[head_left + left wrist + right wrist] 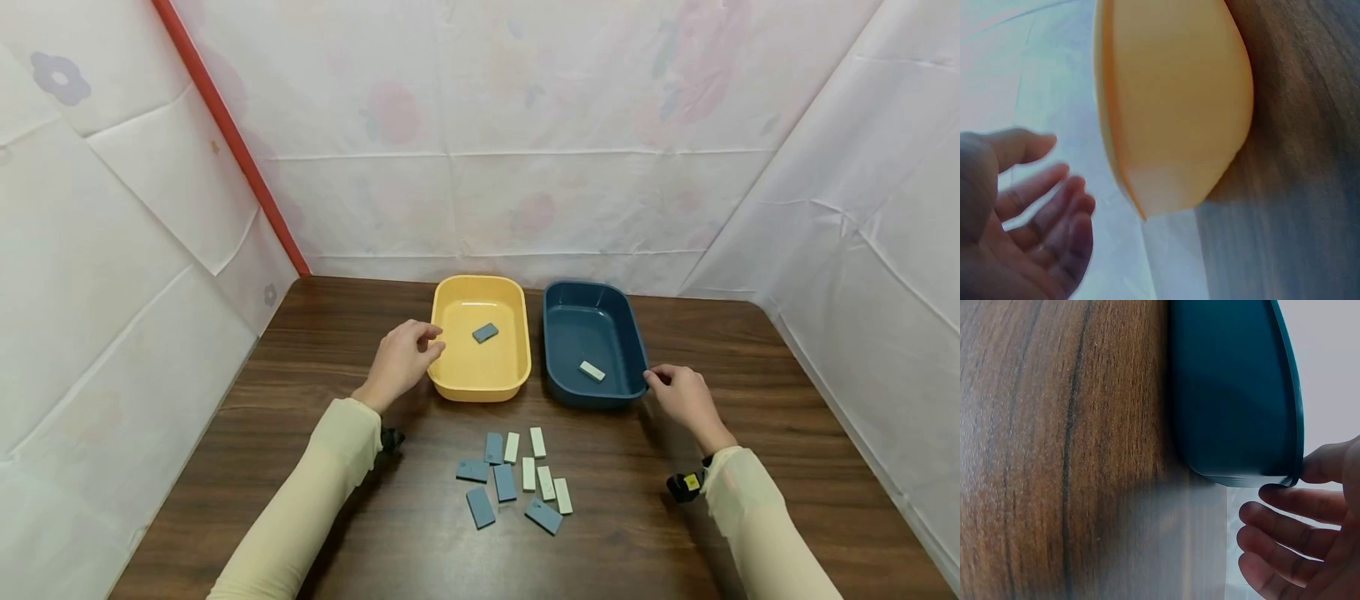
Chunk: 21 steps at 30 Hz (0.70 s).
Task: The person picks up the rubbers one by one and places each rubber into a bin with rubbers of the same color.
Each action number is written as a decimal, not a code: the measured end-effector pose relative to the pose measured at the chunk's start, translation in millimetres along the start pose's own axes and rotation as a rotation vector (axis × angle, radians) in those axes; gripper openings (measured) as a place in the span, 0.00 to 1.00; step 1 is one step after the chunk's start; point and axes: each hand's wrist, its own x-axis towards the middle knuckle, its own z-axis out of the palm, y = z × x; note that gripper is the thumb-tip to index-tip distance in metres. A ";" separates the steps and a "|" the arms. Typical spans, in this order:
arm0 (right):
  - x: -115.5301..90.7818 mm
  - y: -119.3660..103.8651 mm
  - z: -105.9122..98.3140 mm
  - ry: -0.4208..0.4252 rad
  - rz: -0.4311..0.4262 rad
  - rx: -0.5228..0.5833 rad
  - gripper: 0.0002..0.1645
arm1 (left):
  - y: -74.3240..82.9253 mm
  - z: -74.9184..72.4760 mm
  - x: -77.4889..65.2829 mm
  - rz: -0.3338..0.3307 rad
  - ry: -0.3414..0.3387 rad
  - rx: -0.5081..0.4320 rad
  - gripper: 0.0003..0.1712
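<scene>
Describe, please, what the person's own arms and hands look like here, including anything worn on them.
The left hand and right hand are bare, without gloves. Both arms wear long, pale cream sleeves, with a loose cuff at each wrist. A small black device sits by the right wrist, bearing a yellow mark; another dark one sits by the left.

My head feed looks forward and down from above the near side of the yellow tray (480, 367), my left-wrist feed shares that tray, facing its outer wall (1179, 94) close-up, and my right-wrist feed shares the blue tray (1235, 381) to its right, also close.
</scene>
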 end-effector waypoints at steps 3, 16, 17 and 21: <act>0.0 1.2 0.4 -0.002 0.002 -0.004 0.26 | 6.6 -0.2 -2.3 0.047 -0.049 -0.021 0.16; -1.0 3.0 2.3 -0.009 0.001 -0.011 0.27 | 37.1 7.4 -16.6 0.330 -0.272 0.032 0.13; -0.9 2.9 2.5 -0.011 0.003 -0.008 0.27 | 39.3 8.2 -17.7 0.346 -0.301 0.039 0.13; -0.2 2.8 2.5 -0.009 0.006 -0.010 0.27 | 47.9 12.4 -23.1 0.387 -0.412 0.020 0.15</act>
